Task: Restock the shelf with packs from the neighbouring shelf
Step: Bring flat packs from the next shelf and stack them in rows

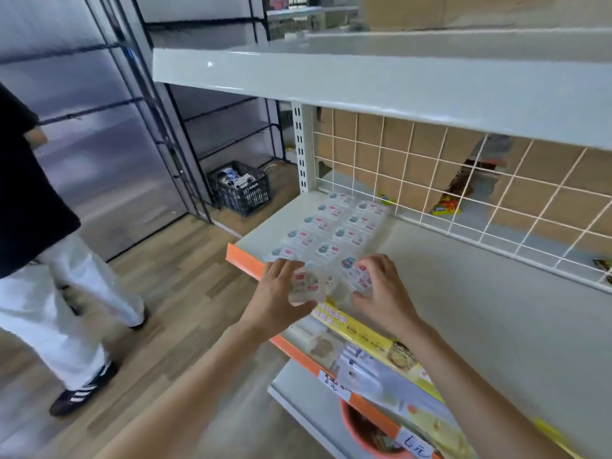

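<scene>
From the head view, the left hand (pixel 281 288) curls round a clear pack (pixel 306 286) at the shelf (pixel 463 293) front edge, and the right hand (pixel 381 286) pinches another pack (pixel 359 273) beside it. Two rows of packs (pixel 334 223) lie on the shelf just behind them.

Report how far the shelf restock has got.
Done: two rows of small clear packs lie at the white shelf's left end. In hand: left hand and right hand each hold another pack at the front edge. Left: the bare shelf to the right.
</scene>
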The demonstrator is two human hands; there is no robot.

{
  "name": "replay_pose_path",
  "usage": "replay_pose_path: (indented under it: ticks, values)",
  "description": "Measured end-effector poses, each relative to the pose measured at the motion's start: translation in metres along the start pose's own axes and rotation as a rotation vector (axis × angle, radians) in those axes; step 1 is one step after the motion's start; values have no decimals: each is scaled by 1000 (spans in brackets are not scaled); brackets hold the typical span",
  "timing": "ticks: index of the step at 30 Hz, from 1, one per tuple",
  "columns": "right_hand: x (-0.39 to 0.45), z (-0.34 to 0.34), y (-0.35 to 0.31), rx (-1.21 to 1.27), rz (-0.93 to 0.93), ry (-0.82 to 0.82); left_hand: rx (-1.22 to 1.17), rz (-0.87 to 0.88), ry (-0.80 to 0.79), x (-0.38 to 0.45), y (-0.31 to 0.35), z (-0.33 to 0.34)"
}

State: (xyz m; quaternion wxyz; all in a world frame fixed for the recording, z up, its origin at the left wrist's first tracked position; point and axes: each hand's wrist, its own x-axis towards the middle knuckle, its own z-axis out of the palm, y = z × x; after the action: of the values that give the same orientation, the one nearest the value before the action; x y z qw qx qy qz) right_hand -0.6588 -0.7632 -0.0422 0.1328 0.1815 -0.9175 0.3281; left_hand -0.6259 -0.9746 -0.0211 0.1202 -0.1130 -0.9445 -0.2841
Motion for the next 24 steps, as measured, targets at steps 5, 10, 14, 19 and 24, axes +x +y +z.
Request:
replay_pose_path:
  ticks: [5, 10, 14, 19, 24]
  values:
    - [34, 8, 3, -28, 3, -12, 17, 30, -27, 39, -22, -9]
    - [52, 18, 10, -141, 59, -87, 54, 84, -140, 94, -43, -2]
    - [63, 21, 12, -293, 27, 41, 98, 157, -181, 134, -61, 9]
    - [88, 26, 14, -553, 137, 48, 105, 245, -154, 178, -63, 21]
    - [126, 33, 21, -613, 373, -72, 89, 332, -217, 208, -60, 40]
